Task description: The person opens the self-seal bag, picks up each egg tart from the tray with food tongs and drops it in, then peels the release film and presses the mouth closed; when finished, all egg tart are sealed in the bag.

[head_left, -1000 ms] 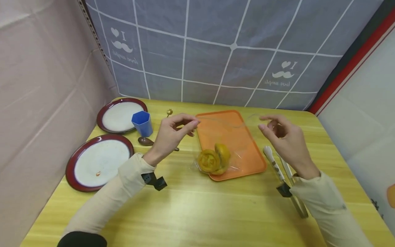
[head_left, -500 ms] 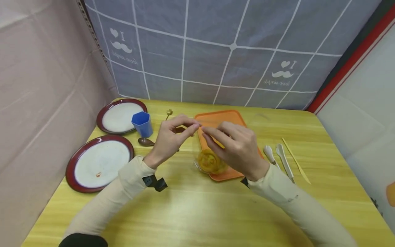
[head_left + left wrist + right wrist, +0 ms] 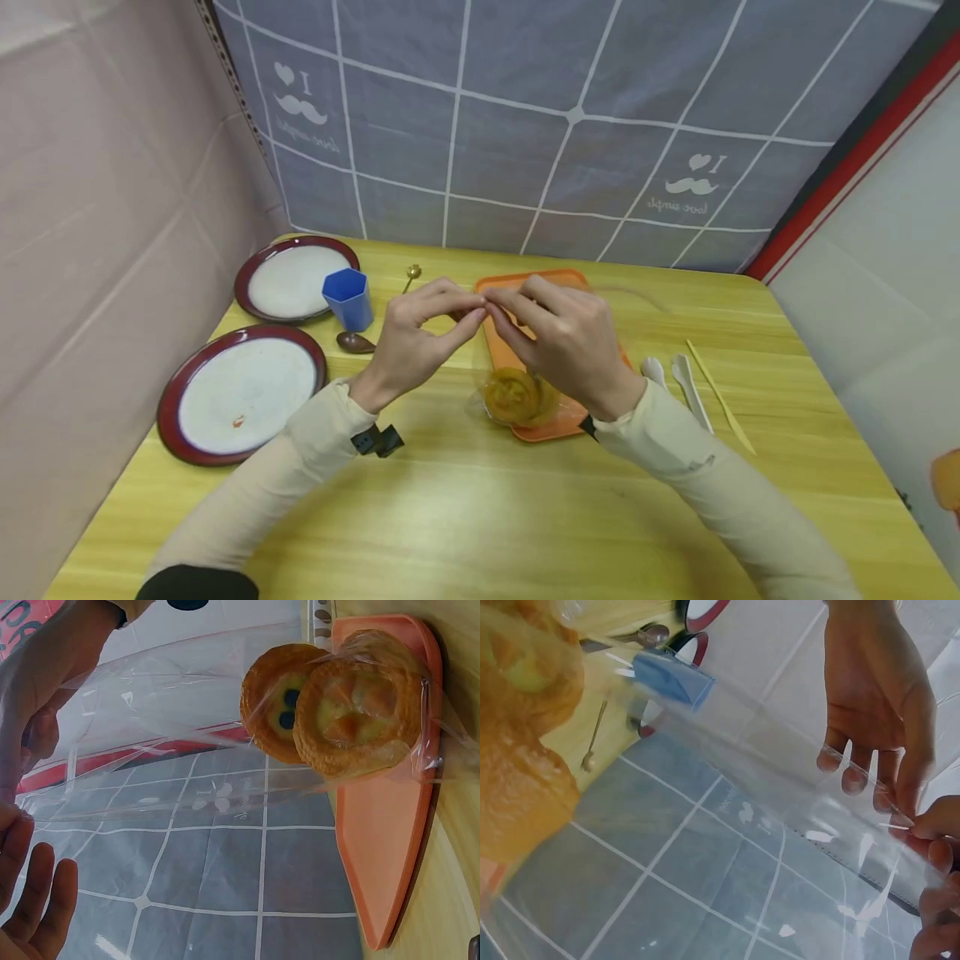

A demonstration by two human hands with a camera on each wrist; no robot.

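Note:
A clear plastic bag hangs from my two hands, with two round egg tarts in its lower end. My left hand pinches the bag's upper edge between thumb and forefinger. Fingertip to fingertip with it, my right hand pinches the same edge, as the right wrist view also shows. One tart with dark dots lies partly behind another with orange chunks. Beneath the bag is an orange tray; in the head view my right hand covers part of the tray and of the tarts.
Left on the table are two red-rimmed plates, a blue cup, a dark wooden spoon and a small gold spoon. White-ended tongs and a thin yellow stick lie right. A grey gridded cloth hangs behind.
My right hand has come left from beyond the tray to meet my left hand, drawing the bag's opening together. My left hand stays nearly in place.

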